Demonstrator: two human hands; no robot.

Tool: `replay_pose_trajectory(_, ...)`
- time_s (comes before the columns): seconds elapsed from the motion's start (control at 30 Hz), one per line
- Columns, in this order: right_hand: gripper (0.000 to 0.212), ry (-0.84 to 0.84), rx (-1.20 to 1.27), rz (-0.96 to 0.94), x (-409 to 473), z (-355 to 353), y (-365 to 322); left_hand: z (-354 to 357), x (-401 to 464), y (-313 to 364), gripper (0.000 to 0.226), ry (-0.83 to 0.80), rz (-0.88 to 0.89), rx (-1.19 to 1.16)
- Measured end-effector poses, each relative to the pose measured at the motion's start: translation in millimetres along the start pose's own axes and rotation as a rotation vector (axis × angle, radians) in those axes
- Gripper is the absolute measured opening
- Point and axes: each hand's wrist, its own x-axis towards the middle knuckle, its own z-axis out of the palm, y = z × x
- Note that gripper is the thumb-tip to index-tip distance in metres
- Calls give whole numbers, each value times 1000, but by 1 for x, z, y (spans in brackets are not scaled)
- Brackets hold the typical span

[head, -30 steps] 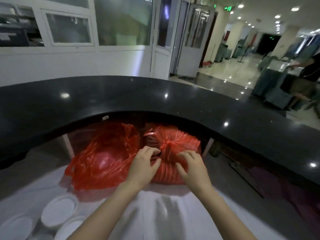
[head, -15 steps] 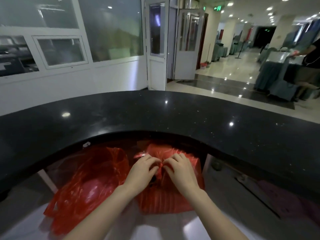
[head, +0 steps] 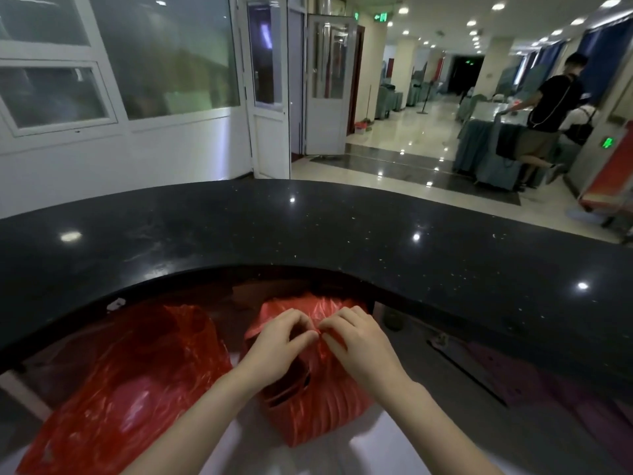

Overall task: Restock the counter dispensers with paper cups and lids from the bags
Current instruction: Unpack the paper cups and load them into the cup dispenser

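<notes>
Two red plastic bags sit on a white lower shelf under the black counter. The right bag [head: 318, 409] is tied at the top, and ribbed stacked shapes show through its plastic. My left hand [head: 274, 347] and my right hand [head: 359, 341] both pinch the knot at its top, fingertips almost touching. The left bag [head: 126, 389] lies slack and crumpled beside it, with something round and pale showing through it. No dispenser is in view.
The curved black counter [head: 308, 231] overhangs the bags. A white shelf surface [head: 376, 450] lies under my forearms. At the far right, beyond the counter, a person in a black shirt [head: 548, 108] stands among covered tables.
My hands have come together on the right bag's knot. The view has tilted up, so the white lids at the lower left have dropped out of the frame.
</notes>
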Motion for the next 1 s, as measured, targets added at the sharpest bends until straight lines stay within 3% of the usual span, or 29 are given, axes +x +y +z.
replay_pose_trajectory(0.2,17,-39,-23,64,-9,-8,-5,2,-2,9,24,-98,48,5)
replay_pose_trajectory(0.33,16,7,12,123,-17,-8,-11,1,-6,10,13,-109,15,-3)
replay_pose_trajectory(0.6,11,47,158,222,-33,-4,-21,22,-15,23,17,139,-163,-10)
replay_pose_trajectory(0.7,11,52,166,254,-37,-10,-19,21,-18,28,11,35,-62,-35)
replay_pose_trajectory(0.8,14,57,161,271,-38,-16,-20,18,-20,29,24,-102,44,-11)
replay_pose_trajectory(1.0,27,2,103,203,-39,-21,-21,20,-14,23,18,-72,5,-43)
